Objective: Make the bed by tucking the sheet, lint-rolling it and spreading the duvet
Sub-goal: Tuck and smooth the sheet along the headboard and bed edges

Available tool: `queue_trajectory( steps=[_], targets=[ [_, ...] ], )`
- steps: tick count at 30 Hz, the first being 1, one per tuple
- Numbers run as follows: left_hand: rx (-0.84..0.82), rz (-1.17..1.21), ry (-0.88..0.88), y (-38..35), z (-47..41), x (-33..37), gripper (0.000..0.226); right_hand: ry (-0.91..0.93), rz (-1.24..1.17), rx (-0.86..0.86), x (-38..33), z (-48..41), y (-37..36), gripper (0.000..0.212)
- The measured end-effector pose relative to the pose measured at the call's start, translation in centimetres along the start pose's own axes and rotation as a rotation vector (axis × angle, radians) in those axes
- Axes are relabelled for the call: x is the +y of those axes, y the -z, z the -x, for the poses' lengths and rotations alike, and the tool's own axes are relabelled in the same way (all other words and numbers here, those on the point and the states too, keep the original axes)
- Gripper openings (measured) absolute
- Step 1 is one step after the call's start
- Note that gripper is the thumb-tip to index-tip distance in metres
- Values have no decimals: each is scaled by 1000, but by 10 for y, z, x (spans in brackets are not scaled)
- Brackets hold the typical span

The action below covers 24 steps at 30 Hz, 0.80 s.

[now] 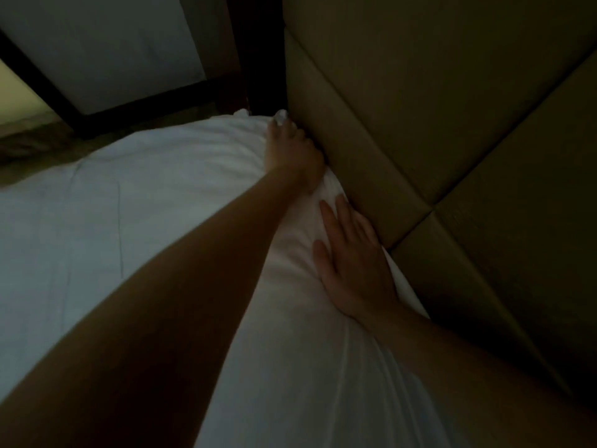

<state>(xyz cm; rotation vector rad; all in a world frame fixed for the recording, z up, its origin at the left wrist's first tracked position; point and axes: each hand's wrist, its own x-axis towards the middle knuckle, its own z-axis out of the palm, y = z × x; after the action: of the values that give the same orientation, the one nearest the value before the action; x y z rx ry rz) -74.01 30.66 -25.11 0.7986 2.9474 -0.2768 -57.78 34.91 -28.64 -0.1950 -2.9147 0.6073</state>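
The right hand (350, 263) lies flat with fingers spread, pressing the white sheet (161, 205) down beside the padded headboard (436, 108). The left hand (295, 153) reaches farther along the gap, toward the far corner. Whether it pinches or pushes cloth is too blurred to tell. Anchor with the flat hand and drive the bunched edge deep, drawing slack toward the corner.

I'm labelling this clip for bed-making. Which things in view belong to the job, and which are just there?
Part of the job:
sheet
left hand, at the sheet's far corner
right hand, flat on the sheet beside the headboard

Just there:
headboard, padded
dark-framed panel
floor
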Motion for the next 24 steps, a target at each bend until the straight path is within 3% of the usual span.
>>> queue_trajectory(
  steps=[4,7,10,12,15,18,20,22,24],
  targets=[
    [336,332,-189,-18,62,8,66,15,-26,38,1,0,-3,63],
    [159,278,-238,-11,75,7,82,-16,-111,134,-2,4,1,55],
    [53,139,-221,-3,65,10,55,-42,-81,296,-8,11,9,44],
    [57,88,-208,-3,60,19,42,-56,-24,342,-10,14,11,39],
    [107,97,-144,-8,57,28,43,-68,41,266,-12,20,12,38],
    [301,287,-96,-12,68,27,62,-30,95,237,-14,38,21,38],
    [392,493,-47,-13,87,27,63,-6,112,252,-12,53,29,38],
    [407,533,-100,-16,109,25,60,-59,118,261,-11,64,31,40],
    [316,406,-225,-18,125,24,64,-134,110,202,-13,71,31,48]
  ],
)
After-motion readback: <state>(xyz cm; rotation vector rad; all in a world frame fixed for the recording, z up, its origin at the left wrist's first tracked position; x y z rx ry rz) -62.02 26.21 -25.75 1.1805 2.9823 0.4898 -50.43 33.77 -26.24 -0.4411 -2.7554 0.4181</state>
